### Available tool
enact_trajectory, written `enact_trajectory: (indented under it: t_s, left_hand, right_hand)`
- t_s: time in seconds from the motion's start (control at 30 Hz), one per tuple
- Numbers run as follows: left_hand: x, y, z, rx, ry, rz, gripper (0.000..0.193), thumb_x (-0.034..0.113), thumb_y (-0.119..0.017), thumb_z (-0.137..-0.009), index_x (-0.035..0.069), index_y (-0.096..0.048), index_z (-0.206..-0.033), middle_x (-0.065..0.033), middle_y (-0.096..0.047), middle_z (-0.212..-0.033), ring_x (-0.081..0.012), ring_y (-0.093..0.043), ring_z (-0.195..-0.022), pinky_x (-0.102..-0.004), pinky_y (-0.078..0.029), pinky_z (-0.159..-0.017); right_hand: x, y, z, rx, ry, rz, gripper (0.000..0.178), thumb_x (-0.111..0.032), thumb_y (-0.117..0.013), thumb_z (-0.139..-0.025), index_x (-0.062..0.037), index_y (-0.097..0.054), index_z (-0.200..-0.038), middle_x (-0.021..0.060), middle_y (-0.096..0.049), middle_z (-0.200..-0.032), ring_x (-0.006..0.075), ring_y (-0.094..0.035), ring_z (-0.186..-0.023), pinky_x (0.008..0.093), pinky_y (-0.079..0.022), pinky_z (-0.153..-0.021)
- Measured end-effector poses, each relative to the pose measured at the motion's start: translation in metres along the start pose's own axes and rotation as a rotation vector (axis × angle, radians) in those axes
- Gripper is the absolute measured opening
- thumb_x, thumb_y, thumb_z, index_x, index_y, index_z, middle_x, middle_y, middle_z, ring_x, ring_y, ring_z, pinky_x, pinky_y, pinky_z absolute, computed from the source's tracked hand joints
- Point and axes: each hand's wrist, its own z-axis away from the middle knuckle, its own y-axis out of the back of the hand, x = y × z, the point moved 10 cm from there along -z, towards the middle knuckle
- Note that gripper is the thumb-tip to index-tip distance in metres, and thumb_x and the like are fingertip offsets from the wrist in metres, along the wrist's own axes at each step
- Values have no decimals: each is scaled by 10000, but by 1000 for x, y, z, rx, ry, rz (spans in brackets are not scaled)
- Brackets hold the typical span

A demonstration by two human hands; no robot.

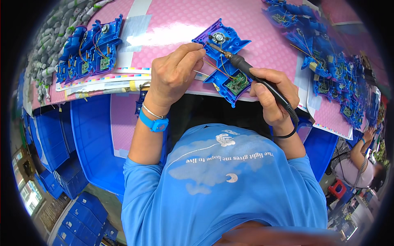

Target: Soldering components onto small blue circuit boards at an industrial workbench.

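Note:
My right hand (274, 93) is wrapped round the black handle of a soldering iron (242, 64). The iron's metal tip reaches into a blue plastic housing half (234, 43), just left of a round speaker (219, 38). Pinched closed, my left hand (176, 71) has its fingertips at the housing's left edge, close to the tip; what they hold is too small to make out. Thin coloured wires run from the upper part down to a green circuit board (237, 84) in a second blue housing half (228, 92) at the table's near edge.
Several wired blue housings (92, 51) lie at the left on the pink table covering (172, 20), with many grey-white parts (47, 49) heaped beyond. More blue housings (328, 69) are piled at the right. A blue bin (92, 139) stands below the table's edge; another person (357, 168) is at far right.

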Motion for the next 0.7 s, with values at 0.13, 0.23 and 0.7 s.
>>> enact_trajectory:
  t_s: [0.13, 0.23, 0.7]
  left_hand:
    - [-1, -1, 1, -7, 0, 3, 195, -4, -770, -747, 52, -690, -915, -59, -730, -956, -200, -722, -732, -284, -579, -578]
    - [-1, -3, 0, -22, 2, 7, 199, -8, -770, -744, 50, -690, -917, -59, -730, -958, -199, -722, -732, -283, -580, -579]
    - [-2, -4, 0, -39, 8, 5, 184, 2, -773, -755, 49, -696, -916, -58, -729, -961, -196, -723, -726, -282, -579, -578]
  right_hand:
    - [0, 0, -1, -7, -13, 1, 253, -87, -619, -927, 82, -673, -1108, 109, -692, -760, 134, -661, -662, 252, -524, -620]
    - [1, 1, 1, -6, -23, 7, 254, -86, -618, -927, 83, -672, -1110, 108, -691, -759, 134, -660, -663, 252, -524, -623]
    - [-3, 5, 2, 34, 33, -4, 270, -76, -613, -918, 97, -654, -1122, 127, -687, -747, 143, -656, -649, 255, -532, -600]
